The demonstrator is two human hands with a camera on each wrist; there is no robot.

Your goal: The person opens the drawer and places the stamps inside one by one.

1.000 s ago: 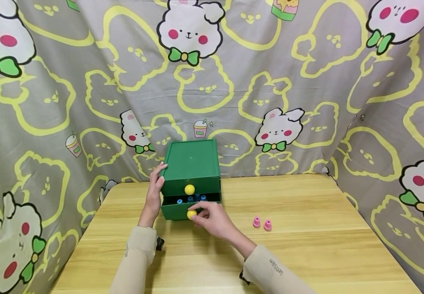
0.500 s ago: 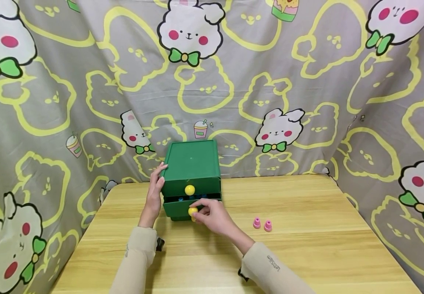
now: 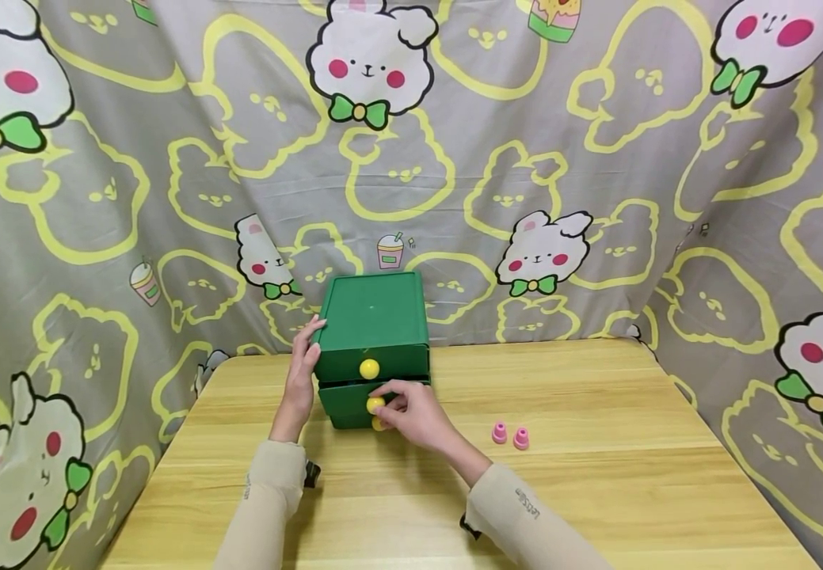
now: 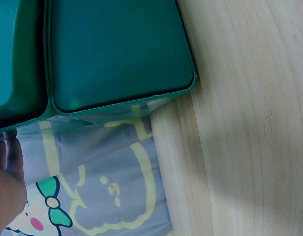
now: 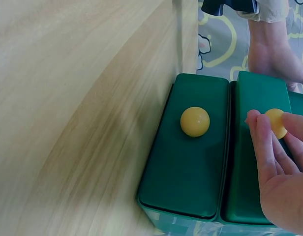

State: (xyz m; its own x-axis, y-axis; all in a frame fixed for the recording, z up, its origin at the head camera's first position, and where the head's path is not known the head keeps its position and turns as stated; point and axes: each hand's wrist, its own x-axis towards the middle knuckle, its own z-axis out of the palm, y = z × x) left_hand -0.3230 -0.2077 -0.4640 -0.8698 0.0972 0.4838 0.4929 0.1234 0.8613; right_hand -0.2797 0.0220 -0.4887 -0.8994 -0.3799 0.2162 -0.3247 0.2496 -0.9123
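A green drawer cabinet (image 3: 371,309) with yellow ball knobs stands toward the back of the table. My right hand (image 3: 418,416) pinches the knob (image 3: 375,405) of its middle drawer (image 3: 343,400) between thumb and fingers. That drawer front sticks out a little past the bottom drawer (image 5: 188,172), whose own knob (image 5: 195,122) shows uncovered in the right wrist view. Above it, the top drawer's knob (image 3: 369,369) is untouched. My left hand (image 3: 300,380) rests against the cabinet's left side, fingers extended along it. What lies inside the middle drawer is hidden now.
Two small pink stepped pieces, one (image 3: 500,432) beside the other (image 3: 521,438), stand on the wooden table (image 3: 596,491) right of the cabinet. A patterned curtain (image 3: 411,174) hangs close behind and at both sides.
My right hand has pushed the middle drawer inward by its knob, narrowing the gap until the blue pieces inside went out of sight. The left hand has stayed on the cabinet's side.
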